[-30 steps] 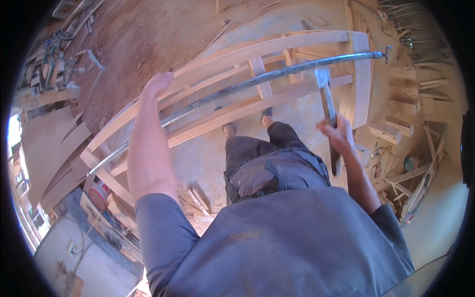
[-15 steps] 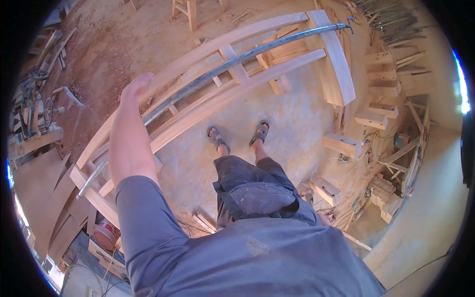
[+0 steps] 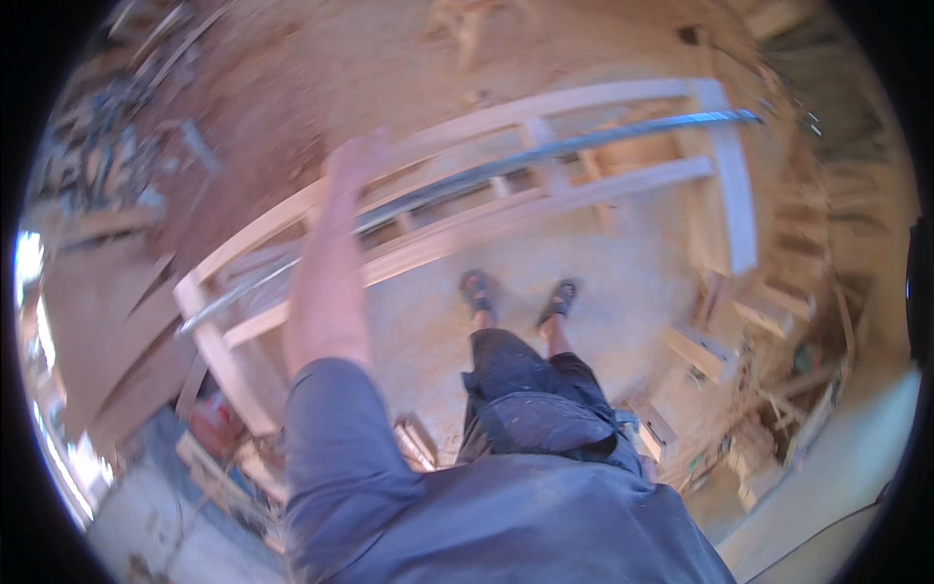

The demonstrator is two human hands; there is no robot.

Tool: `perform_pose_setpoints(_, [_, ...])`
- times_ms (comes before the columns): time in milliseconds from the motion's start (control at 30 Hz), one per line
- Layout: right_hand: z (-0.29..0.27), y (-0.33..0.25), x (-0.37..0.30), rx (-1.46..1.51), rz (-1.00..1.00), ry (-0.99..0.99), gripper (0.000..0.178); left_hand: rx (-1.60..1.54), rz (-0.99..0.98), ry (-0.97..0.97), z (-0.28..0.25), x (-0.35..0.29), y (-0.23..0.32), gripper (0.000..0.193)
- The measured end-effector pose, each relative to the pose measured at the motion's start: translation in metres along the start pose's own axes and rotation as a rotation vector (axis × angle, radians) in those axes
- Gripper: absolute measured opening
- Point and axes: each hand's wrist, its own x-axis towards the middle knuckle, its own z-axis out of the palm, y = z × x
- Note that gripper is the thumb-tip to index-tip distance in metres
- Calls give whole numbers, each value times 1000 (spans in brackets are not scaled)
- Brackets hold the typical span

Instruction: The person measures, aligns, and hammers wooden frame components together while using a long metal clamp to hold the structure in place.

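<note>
Wooden frame (image 3: 486, 230): head view, beyond the sandals (image 3: 477, 290).
Metal bar (image 3: 467, 181): lengthwise across the frame.
Left hand (image 3: 358, 160): over the frame's far rail (image 3: 584, 98); blur hides finger opening and any grip.
Right hand: unseen; I can't tell its state.
Tipping frame: possible, I judge, if the left grip is weak.

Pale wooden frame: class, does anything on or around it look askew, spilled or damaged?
Nothing on the pale, ladder-like wooden frame or long grey metal bar stands out, though blur hides detail. Pale rectangular wooden blocks at right look untidy, scattered over the floor.
</note>
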Motion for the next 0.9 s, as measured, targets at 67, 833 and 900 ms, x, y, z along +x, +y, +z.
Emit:
perform_pose_setpoints(67, [-19,-31,28,-69,-102,-7,28,-7,-69,-2,-34,-20,-1,67])
perform_pose_setpoints(833, [-51,-342,24,-799,-1128,-94,40,-871,-634,518,195,-488,-49,33])
perform_pose_setpoints(900, [-47,-366,2,-709,-1185,-151,41,-984,-724,478,221,-507,-47,34])
